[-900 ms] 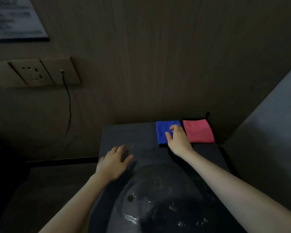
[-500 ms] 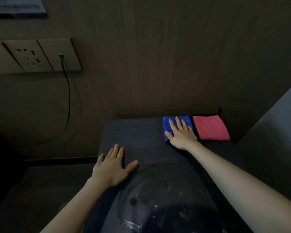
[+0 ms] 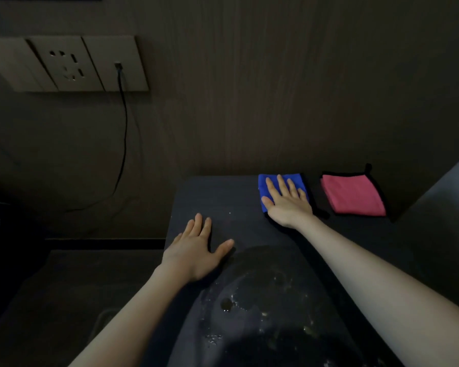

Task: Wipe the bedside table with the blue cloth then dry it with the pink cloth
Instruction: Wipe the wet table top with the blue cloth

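Observation:
The dark bedside table (image 3: 223,197) fills the lower middle, with wet spots and specks near its front. A folded blue cloth (image 3: 263,184) lies at the table's back edge. My right hand (image 3: 286,202) lies flat on top of it, fingers spread, covering most of it. To its right a folded pink cloth (image 3: 353,194) with black trim rests near the back right corner, untouched, with a small gap between the two cloths. My left hand (image 3: 199,250) presses flat on the table's left side, fingers apart, holding nothing.
A wood-panelled wall (image 3: 249,88) stands right behind the table. A socket plate (image 3: 72,63) on the left has a black cable (image 3: 123,133) hanging down. A grey bed edge (image 3: 443,207) borders the table on the right. Dark floor lies to the left.
My right hand has flattened onto the blue cloth and slid it left, opening a gap to the pink cloth. My left hand has stayed flat on the table.

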